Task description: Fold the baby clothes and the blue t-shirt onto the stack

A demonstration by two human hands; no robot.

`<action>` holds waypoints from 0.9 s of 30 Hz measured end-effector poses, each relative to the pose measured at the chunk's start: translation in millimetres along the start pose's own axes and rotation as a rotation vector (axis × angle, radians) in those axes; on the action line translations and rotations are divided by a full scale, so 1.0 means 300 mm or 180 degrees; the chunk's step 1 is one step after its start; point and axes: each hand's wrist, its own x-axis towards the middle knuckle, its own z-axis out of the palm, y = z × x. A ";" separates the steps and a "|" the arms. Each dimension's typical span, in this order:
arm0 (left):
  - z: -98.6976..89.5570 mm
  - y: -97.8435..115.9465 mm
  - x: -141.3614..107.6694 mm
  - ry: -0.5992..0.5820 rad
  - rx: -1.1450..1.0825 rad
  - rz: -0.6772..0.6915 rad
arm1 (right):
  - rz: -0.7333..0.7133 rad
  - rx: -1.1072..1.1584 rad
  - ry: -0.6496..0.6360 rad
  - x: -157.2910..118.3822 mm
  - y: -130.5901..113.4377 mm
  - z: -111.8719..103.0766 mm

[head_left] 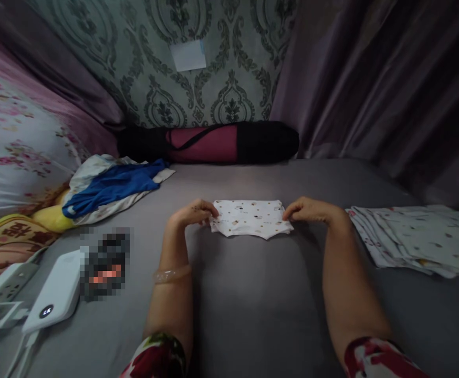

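A small white garment [251, 216] with a scattered print lies folded on the grey bed sheet [249, 294], in the middle of the head view. My left hand [198, 212] pinches its left edge, and a bracelet circles that wrist. At the opposite edge, my right hand [302, 210] has its fingers closed on the cloth. Both hands rest low, close to the sheet. The garment's lower edge points toward me and spreads out at its corners. The exact kind of garment cannot be made out.
A stack of folded printed cloths [422, 239] lies at the right. Blue and white clothes [115, 186] are heaped at the left, near a floral pillow [17, 142]. Closer stand a white power bank [56, 291] and a power strip [11, 286]. A black and red long bag [209, 143] lies along the wall.
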 end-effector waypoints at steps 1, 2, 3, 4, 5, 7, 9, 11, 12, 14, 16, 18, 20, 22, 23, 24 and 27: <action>0.002 0.003 0.008 0.0142 0.0161 0.0024 | 0.0006 0.0056 -0.0081 0.009 -0.009 0.000; 0.005 0.007 0.016 0.0278 0.0349 0.0057 | 0.0009 0.0060 -0.0173 0.019 -0.023 -0.002; 0.010 0.013 0.026 0.0395 0.0555 0.0106 | 0.0004 -0.0017 -0.0251 0.029 -0.043 -0.004; 0.018 0.021 0.035 0.0493 0.0766 0.0166 | -0.0004 -0.0178 -0.0305 0.038 -0.068 -0.006; 0.030 0.031 0.044 0.0578 0.0972 0.0236 | -0.0016 -0.0393 -0.0331 0.045 -0.097 -0.004; 0.062 0.057 0.060 0.0697 0.1327 0.0409 | -0.0091 -0.0784 -0.0366 0.055 -0.160 0.014; 0.103 0.084 0.072 0.0673 0.1537 0.0577 | -0.0299 -0.0987 -0.0398 0.061 -0.215 0.055; 0.148 0.102 0.087 0.0454 0.1656 0.0757 | -0.0581 -0.1075 -0.0386 0.069 -0.253 0.115; 0.170 0.106 0.097 0.0337 0.1729 0.0844 | -0.0681 -0.1127 -0.0362 0.074 -0.264 0.148; 0.210 0.101 0.123 0.0222 0.1971 0.0966 | -0.0692 -0.1252 -0.0307 0.086 -0.272 0.214; 0.244 0.086 0.152 0.0238 0.2267 0.0921 | -0.0566 -0.1347 -0.0266 0.098 -0.267 0.270; 0.272 0.069 0.175 0.0279 0.2474 0.0698 | -0.0488 -0.1425 -0.0152 0.103 -0.255 0.311; 0.296 0.054 0.184 0.0330 0.2542 0.0460 | -0.0547 -0.1540 0.0116 0.099 -0.240 0.340; 0.315 0.042 0.179 0.0407 0.2547 0.0312 | -0.0655 -0.1652 0.0458 0.089 -0.226 0.362; 0.323 0.037 0.172 0.0460 0.2549 0.0282 | -0.0702 -0.1681 0.0614 0.083 -0.221 0.371; 0.330 0.032 0.165 0.0532 0.2566 0.0277 | -0.0735 -0.1693 0.0736 0.079 -0.217 0.379; 0.345 0.016 0.145 0.0793 0.2687 0.0368 | -0.0789 -0.1682 0.0863 0.075 -0.210 0.389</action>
